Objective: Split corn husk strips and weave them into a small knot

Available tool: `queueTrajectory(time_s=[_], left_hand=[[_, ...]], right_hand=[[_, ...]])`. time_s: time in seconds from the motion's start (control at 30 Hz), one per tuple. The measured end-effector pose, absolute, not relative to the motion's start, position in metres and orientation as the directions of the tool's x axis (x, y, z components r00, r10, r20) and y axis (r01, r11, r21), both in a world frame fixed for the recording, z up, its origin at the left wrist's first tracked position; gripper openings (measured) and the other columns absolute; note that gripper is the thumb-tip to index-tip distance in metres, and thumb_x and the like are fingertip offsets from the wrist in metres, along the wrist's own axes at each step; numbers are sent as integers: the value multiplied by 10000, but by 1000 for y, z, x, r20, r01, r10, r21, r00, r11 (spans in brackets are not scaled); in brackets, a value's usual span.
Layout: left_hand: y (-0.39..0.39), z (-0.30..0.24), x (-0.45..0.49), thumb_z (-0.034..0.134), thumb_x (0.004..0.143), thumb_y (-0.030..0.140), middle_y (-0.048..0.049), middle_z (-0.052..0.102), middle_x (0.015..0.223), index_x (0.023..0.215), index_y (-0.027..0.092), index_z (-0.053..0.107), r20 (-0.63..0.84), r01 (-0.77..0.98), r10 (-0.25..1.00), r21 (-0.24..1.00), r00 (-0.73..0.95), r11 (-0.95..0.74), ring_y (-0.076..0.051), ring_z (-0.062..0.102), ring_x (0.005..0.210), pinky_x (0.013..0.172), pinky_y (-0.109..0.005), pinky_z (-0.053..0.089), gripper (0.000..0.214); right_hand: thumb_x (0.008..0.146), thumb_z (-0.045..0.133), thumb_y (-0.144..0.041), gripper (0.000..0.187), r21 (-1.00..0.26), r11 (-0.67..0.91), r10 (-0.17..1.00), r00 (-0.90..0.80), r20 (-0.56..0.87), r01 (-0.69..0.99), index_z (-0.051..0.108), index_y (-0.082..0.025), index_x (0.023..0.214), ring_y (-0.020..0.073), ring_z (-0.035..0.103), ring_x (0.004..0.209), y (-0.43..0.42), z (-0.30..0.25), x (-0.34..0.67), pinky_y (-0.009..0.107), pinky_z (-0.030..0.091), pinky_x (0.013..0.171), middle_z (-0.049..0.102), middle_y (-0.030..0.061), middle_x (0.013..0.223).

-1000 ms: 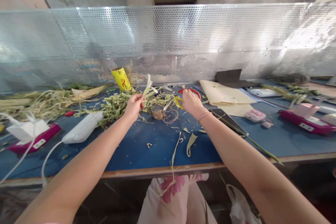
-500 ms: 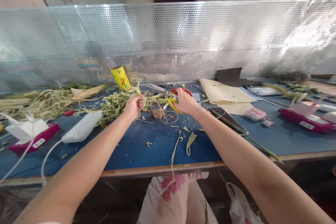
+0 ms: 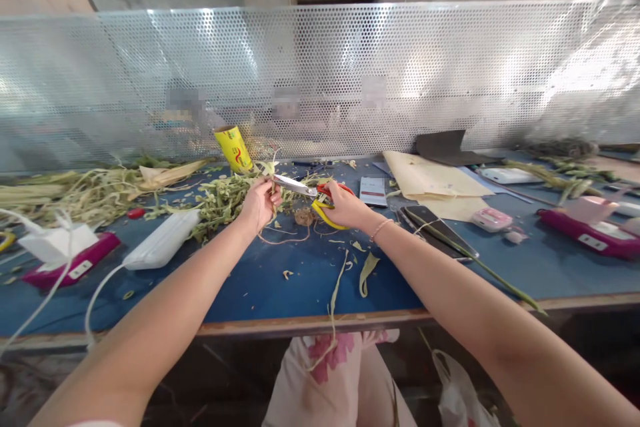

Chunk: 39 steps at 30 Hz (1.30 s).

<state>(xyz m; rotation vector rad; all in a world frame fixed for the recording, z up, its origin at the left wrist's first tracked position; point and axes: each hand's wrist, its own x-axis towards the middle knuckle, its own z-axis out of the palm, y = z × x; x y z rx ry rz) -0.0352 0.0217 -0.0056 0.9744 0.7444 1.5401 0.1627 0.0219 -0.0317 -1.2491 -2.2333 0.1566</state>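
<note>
My right hand (image 3: 345, 205) is wrapped round the handles of a pair of scissors (image 3: 296, 185) with red and yellow grips. The blades look nearly closed, and their tips reach my left hand (image 3: 261, 203). Pinched in the fingers of that left hand is a pale green piece of dried leaf (image 3: 271, 169), sticking up beside the blade tips. Whether the blades touch the leaf I cannot tell. A small ball of brown twine (image 3: 303, 216) lies on the table just below the scissors, and a loose strand of it loops toward my left hand.
Heaped dried leaves (image 3: 220, 203) spread behind and left of my hands, with a yellow tube (image 3: 233, 148) beyond. A white power bank (image 3: 163, 240) and magenta power strips (image 3: 590, 233) flank the arms. Brown paper (image 3: 430, 177) and a dark tablet (image 3: 440, 232) lie right. A perforated screen (image 3: 320, 73) closes the back.
The scissors have swung left and down, their blades closing from apart to nearly together, with the tips now at the left hand. A card behind the right hand has come into view.
</note>
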Motion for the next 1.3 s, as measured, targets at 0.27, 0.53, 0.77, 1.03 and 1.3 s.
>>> queueTrajectory(time_s=[0.27, 0.53, 0.77, 1.03, 1.3], left_hand=[[21, -6, -35, 469, 641, 64, 32, 455, 480, 657, 153, 483, 192, -422, 980, 885, -50, -195, -37, 325, 347, 377, -172, 253, 91], [22, -7, -34, 444, 684, 63, 30, 460, 485, 613, 157, 431, 211, -424, 975, 879, -63, -218, -37, 333, 346, 376, -175, 252, 118], [21, -9, -34, 458, 699, 75, 34, 450, 497, 605, 156, 417, 195, -407, 980, 892, -43, -195, -31, 332, 354, 379, -169, 248, 131], [20, -7, -35, 489, 682, 84, 37, 462, 492, 619, 156, 430, 183, -405, 982, 894, -55, -189, -34, 345, 359, 378, -163, 270, 112], [19, -5, -35, 470, 680, 71, 34, 450, 480, 606, 150, 447, 158, -415, 984, 893, -77, -176, -38, 355, 363, 379, -166, 286, 111]], right_hand=[[795, 461, -372, 372, -345, 572, 803, -421, 423, 744, 403, -133, 1074, 201, 556, 909, 23, -32, 163, 300, 405, 753, 585, 132, 977], [812, 430, -311, 254, -275, 592, 784, -461, 416, 758, 444, -157, 1014, 189, 547, 865, 26, -29, 165, 273, 377, 705, 589, 89, 918], [818, 440, -318, 241, -202, 544, 808, -444, 388, 814, 437, -168, 1006, 181, 549, 838, 23, -21, 168, 255, 346, 654, 598, 76, 912], [836, 422, -281, 208, -143, 531, 802, -442, 401, 835, 445, -152, 997, 200, 559, 896, 18, -12, 168, 267, 353, 690, 595, 109, 1006], [831, 416, -306, 237, -165, 555, 801, -470, 372, 815, 464, -180, 1026, 216, 559, 926, 19, -13, 167, 279, 358, 706, 615, 85, 1001]])
